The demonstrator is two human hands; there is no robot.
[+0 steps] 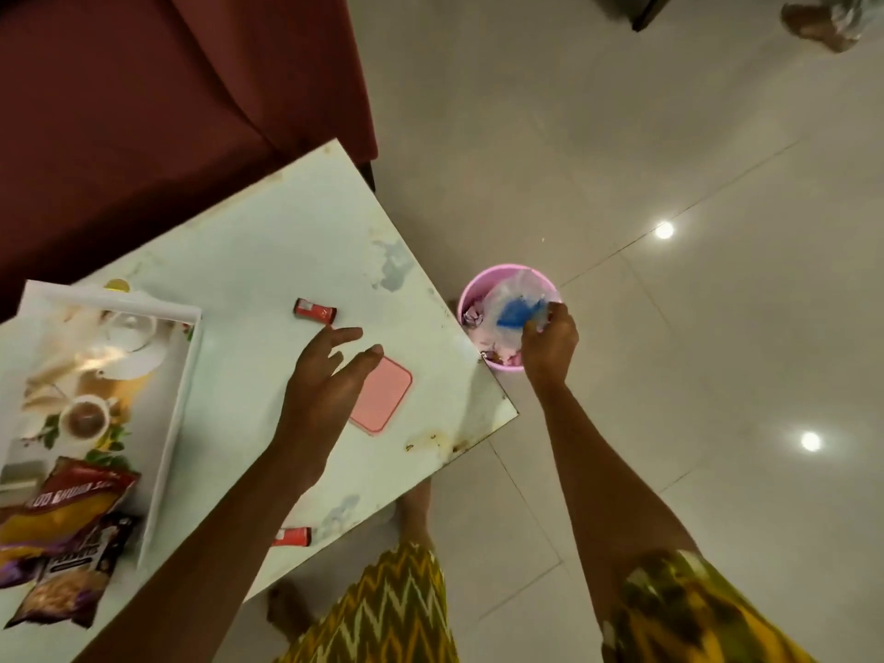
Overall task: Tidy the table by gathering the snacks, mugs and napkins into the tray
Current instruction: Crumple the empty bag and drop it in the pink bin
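Observation:
A white tray (186, 375) with a printed tea picture lies at the table's left. Two snack bags (62, 523) rest on its near end. A small red snack bar (315, 311) lies on the table just beyond my left hand (330, 375), which hovers open above a pink square napkin (390, 397). A second red bar (292, 536) shows near the front edge, partly hidden by my left forearm. My right hand (550, 344) is off the table, fingers pinched on a clear and blue plastic wrapper (519, 308) over a pink bin (471, 289).
The pale table (268, 241) ends in a corner at the right, with the pink bin on the tiled floor just beside it. A dark red sofa (143, 112) stands behind the table. Another person's foot (813, 23) shows at the top right.

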